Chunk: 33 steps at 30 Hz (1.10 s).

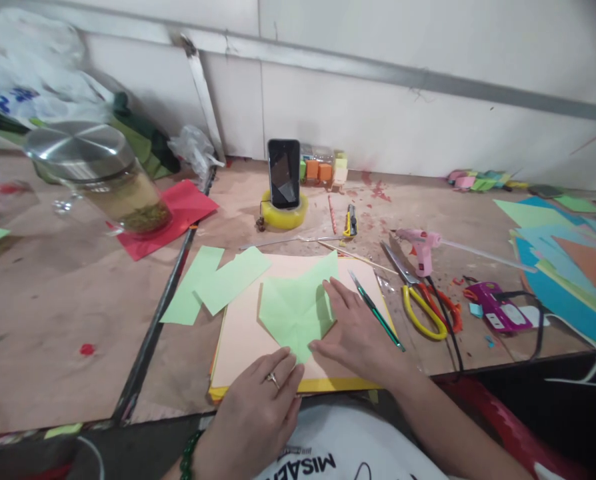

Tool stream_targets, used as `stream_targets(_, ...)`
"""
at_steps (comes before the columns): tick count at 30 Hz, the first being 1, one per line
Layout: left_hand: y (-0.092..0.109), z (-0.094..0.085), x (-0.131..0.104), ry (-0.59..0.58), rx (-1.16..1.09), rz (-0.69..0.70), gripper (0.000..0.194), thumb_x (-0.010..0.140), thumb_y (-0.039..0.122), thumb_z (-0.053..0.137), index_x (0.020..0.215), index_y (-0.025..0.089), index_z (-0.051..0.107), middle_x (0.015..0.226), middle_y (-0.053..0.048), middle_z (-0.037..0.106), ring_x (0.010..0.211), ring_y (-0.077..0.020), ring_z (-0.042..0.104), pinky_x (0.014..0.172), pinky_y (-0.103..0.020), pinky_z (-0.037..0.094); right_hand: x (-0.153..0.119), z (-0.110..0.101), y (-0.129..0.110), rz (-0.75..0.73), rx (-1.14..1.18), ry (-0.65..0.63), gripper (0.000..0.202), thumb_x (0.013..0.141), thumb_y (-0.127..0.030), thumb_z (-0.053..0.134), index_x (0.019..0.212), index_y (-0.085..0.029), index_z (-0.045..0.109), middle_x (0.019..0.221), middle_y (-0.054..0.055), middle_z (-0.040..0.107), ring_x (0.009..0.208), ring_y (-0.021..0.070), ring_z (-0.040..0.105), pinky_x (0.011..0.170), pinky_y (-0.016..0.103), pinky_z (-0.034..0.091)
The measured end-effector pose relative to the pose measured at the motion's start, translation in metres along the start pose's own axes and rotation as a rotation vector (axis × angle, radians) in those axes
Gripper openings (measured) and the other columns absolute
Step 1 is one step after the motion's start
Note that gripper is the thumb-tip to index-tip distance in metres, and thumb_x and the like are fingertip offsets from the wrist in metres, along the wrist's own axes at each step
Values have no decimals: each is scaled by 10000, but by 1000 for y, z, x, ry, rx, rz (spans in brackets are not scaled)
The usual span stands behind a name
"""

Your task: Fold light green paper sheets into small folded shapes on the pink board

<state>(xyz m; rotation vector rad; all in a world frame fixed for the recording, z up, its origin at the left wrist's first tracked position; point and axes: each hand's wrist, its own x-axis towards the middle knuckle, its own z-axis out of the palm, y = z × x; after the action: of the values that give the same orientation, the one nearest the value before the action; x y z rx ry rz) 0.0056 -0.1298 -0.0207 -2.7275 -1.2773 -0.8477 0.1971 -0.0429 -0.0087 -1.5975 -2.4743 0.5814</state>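
A light green sheet (298, 310), creased and folded, lies on a stack of pale peach and yellow paper (241, 340). My left hand (261, 403), with a ring, rests its fingertips on the sheet's lower point, fingers extended. My right hand (353, 327) lies at the sheet's right edge, fingers spread, thumb near the lower point. Just right of that hand is a green craft knife (378, 312). Two light green paper strips (193, 285) overlap the table and the stack's left edge.
Scissors (423, 320), a pink glue gun (422, 247) and a purple power strip (503, 308) lie right. A phone (284, 173) stands in yellow tape (284, 213) behind. A glass jar (123, 193) stands left, and coloured sheets (553, 280) lie far right.
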Motion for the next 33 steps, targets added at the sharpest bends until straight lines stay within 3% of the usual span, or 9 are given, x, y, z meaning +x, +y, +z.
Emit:
stream_targets(7, -1, 1, 0, -13, -15, -20, 266, 856, 75, 425, 1015, 66, 638, 942, -141, 707, 923, -256, 663, 748, -369, 607, -2, -10, 18, -12, -16, 62, 722, 810, -263, 625, 1448, -176, 299, 1486, 192, 367, 1388, 327, 333, 1070, 568, 374)
stream_targets(11, 1, 3, 0, -97, -18, -38, 281, 847, 132, 500, 1103, 73, 600, 958, -138, 692, 924, -271, 647, 753, -404, 603, -5, -8, 16, -58, -63, 49, 565, 852, -187, 559, 1393, -172, 398, 1431, 172, 448, 1343, 309, 404, 1056, 525, 411)
stream_targets(15, 3, 4, 0, -206, -9, -83, 457, 755, 197, 701, 1183, 95, 575, 977, -136, 665, 914, -288, 623, 758, -440, 586, -13, -9, 10, -48, -198, 220, 387, 861, -172, 551, 1248, -153, 562, 1351, 193, 518, 1230, 354, 498, 981, 552, 458)
stream_targets(18, 3, 2, 0, -223, 18, -154, 509, 699, 258, 785, 1164, 170, 596, 1031, -129, 640, 964, -307, 600, 792, -476, 557, -22, -16, 0, -211, -129, 281, 277, 901, -145, 487, 1142, -164, 623, 1203, 163, 617, 1107, 299, 567, 894, 468, 526)
stream_targets(21, 4, 4, -4, -207, 61, -194, 472, 699, 327, 798, 1124, 231, 616, 1094, -112, 636, 1036, -314, 584, 865, -497, 514, -23, -27, -12, -425, 16, 125, 283, 907, -61, 441, 1058, -189, 643, 1069, 99, 670, 995, 215, 600, 834, 346, 545)
stream_targets(25, 6, 12, -12, -169, 123, -165, 486, 765, 372, 738, 1186, 177, 597, 1175, -144, 636, 1105, -319, 566, 914, -478, 480, 5, -37, -32, -621, -22, -216, 243, 844, -16, 537, 980, -169, 667, 989, 74, 686, 932, 196, 606, 785, 288, 513)
stream_targets(28, 8, 14, -14, -185, 151, -164, 396, 834, 336, 662, 1175, 145, 596, 1153, -152, 646, 1073, -311, 581, 874, -459, 491, 41, -39, -49, -638, -166, -400, 142, 895, -118, 553, 896, -149, 691, 897, 77, 684, 849, 183, 618, 716, 261, 469)
stream_targets(30, 8, 14, -13, -194, 158, -175, 316, 857, 332, 631, 1126, 165, 612, 1109, -141, 657, 1013, -297, 602, 833, -446, 502, 62, -38, -60, -629, -261, -518, 91, 864, -205, 631, 896, -151, 696, 910, 73, 685, 823, 184, 619, 645, 245, 427)
stream_targets(33, 9, 12, -10, -197, 153, -195, 321, 837, 335, 659, 1112, 179, 609, 1036, -119, 664, 947, -277, 614, 788, -416, 510, 83, -34, -71, -596, -337, -597, 207, 792, -332, 716, 906, -160, 702, 891, 58, 698, 768, 178, 612, 561, 238, 354)
